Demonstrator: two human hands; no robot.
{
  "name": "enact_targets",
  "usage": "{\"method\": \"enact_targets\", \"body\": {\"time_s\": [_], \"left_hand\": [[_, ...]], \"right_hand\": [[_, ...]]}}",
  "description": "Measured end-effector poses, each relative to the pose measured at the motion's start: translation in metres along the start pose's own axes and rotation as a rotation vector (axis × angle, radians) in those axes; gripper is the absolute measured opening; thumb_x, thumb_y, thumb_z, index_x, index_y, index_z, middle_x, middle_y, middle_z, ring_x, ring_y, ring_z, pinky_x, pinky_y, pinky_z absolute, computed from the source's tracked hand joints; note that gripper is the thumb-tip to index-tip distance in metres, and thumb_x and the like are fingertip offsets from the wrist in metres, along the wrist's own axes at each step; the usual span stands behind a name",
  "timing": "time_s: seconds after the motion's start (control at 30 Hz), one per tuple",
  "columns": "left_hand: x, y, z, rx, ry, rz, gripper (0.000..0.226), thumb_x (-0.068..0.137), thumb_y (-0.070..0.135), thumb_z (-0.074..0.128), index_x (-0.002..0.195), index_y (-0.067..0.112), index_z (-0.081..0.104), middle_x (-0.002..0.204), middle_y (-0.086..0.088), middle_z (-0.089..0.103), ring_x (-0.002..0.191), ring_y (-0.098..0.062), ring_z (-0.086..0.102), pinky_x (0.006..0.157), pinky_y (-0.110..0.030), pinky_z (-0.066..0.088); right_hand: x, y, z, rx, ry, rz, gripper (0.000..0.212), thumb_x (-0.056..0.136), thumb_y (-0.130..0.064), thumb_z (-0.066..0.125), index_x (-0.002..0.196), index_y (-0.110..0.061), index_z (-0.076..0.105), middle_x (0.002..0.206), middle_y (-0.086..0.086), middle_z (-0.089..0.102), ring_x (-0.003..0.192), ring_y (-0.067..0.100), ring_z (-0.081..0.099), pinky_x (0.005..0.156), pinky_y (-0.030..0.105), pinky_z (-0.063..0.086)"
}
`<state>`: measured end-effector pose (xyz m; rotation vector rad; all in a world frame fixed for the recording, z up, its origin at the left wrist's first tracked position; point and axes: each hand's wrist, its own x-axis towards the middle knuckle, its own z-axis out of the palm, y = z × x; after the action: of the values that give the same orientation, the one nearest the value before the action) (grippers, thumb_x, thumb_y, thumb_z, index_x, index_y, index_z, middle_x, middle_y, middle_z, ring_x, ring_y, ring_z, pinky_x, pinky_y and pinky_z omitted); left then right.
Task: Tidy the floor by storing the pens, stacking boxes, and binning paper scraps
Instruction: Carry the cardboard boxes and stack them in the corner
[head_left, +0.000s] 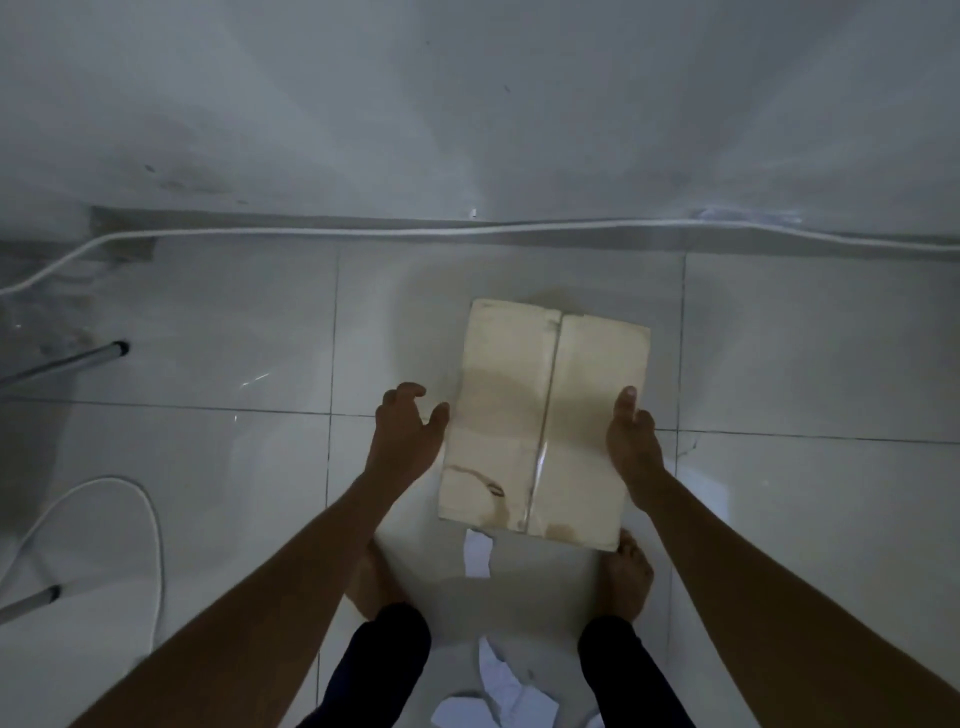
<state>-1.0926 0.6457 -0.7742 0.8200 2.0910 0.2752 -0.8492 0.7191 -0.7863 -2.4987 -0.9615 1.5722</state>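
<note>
Item: cardboard box (540, 415), pale tan, its flat top made of two closed flaps.
Marks: brown stains across the middle and a dark scrawl near the near-left corner.
Seam: one straight join between the flaps, with a glint of clear tape on its near part.
Long axis: runs away from the person toward the wall (467, 104), far end leaning slightly right; the seam follows it.
Location: in front of the person, over the tiled floor (208, 467); the near-right corner covers the toes of the right foot (631, 577).
Right hand (634, 441): grips the box's right edge, thumb on top.
Left hand (408, 431): fingers spread and loose, holding nothing; thumb tip at the box's left edge, contact cannot be told.
Paper scraps (477, 553): white, on the floor by the box's near edge and between the feet.
</note>
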Motion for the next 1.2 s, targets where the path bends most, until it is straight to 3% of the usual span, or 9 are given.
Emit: {"method": "enact_targets", "body": {"time_s": [0.17, 0.27, 0.37, 0.47, 0.73, 1.2], "left_hand": [[0.01, 0.005, 0.023, -0.021, -0.141, -0.124, 0.075, 0.088, 0.046, 0.059, 0.145, 0.007, 0.029, 0.149, -0.016, 0.035, 0.136, -0.031, 0.037, 0.108, -0.038, 0.033], [0.015, 0.01, 0.036, -0.04, -0.209, -0.168, 0.086, 0.087, 0.051, 0.058, 0.15, 0.007, 0.019, 0.155, -0.015, 0.026, 0.14, -0.031, 0.031, 0.112, -0.039, 0.028], [0.021, 0.011, 0.048, -0.112, -0.273, -0.229, 0.078, 0.091, 0.046, 0.053, 0.149, 0.006, 0.019, 0.154, -0.015, 0.029, 0.139, -0.032, 0.034, 0.113, -0.039, 0.03], [0.021, 0.012, 0.058, -0.181, -0.293, -0.248, 0.059, 0.097, 0.038, 0.047, 0.144, 0.007, 0.031, 0.144, -0.016, 0.043, 0.129, -0.034, 0.044, 0.109, -0.043, 0.038], [-0.012, 0.032, 0.042, -0.071, -0.3, -0.165, 0.045, 0.1, 0.027, 0.041, 0.142, 0.01, 0.038, 0.14, -0.016, 0.048, 0.127, -0.034, 0.046, 0.105, -0.041, 0.04], [-0.167, 0.141, -0.094, -0.019, -0.27, -0.042, 0.039, 0.099, 0.028, 0.043, 0.132, 0.008, 0.051, 0.125, -0.017, 0.058, 0.112, -0.034, 0.056, 0.096, -0.044, 0.05]], "right_hand": [[0.019, 0.026, -0.015, -0.046, 0.052, 0.023, 0.083, 0.094, -0.065, 0.022, 0.15, -0.004, 0.018, 0.153, 0.019, 0.03, 0.138, 0.037, 0.033, 0.111, 0.047, 0.028], [0.025, 0.033, -0.014, -0.006, -0.009, 0.049, 0.081, 0.094, -0.064, 0.024, 0.152, -0.007, 0.015, 0.156, 0.016, 0.024, 0.141, 0.035, 0.028, 0.113, 0.046, 0.025], [0.028, 0.034, -0.005, 0.045, -0.111, 0.039, 0.072, 0.097, -0.059, 0.023, 0.149, -0.009, 0.021, 0.153, 0.015, 0.032, 0.138, 0.033, 0.035, 0.11, 0.044, 0.029], [0.029, 0.034, -0.001, 0.065, -0.113, 0.048, 0.067, 0.099, -0.055, 0.024, 0.149, -0.011, 0.02, 0.15, 0.015, 0.035, 0.136, 0.035, 0.037, 0.108, 0.043, 0.031], [-0.001, 0.034, -0.034, 0.074, -0.13, 0.028, 0.068, 0.098, -0.054, 0.026, 0.15, -0.01, 0.019, 0.149, 0.014, 0.037, 0.135, 0.033, 0.038, 0.111, 0.044, 0.031], [-0.178, -0.048, -0.157, -0.043, 0.028, -0.042, 0.075, 0.094, -0.062, 0.034, 0.141, -0.004, 0.036, 0.135, 0.02, 0.05, 0.121, 0.038, 0.051, 0.099, 0.043, 0.042]]}}
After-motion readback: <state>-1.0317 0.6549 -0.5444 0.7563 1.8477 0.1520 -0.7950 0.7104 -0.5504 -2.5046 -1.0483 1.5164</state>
